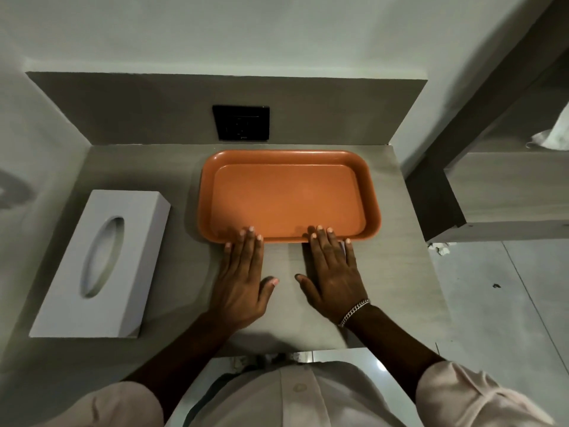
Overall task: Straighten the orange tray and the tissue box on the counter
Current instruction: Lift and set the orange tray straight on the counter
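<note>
The orange tray (374,192) lies empty on the grey counter (154,161), its long sides roughly parallel to the back wall. My left hand (243,278) rests flat on the counter with its fingertips touching the tray's near rim at the left. My right hand (334,272), with a silver bracelet at the wrist, lies flat too, fingertips over the near rim at the right. Neither hand grips anything. The white tissue box (101,263) sits at the left, slightly angled, its oval slot facing up, apart from both hands.
A black wall socket (241,122) sits in the backsplash behind the tray. The counter's right edge runs close to the tray; beyond it is a lower shelf unit (508,192) and tiled floor (508,303). The counter's front edge is just below my wrists.
</note>
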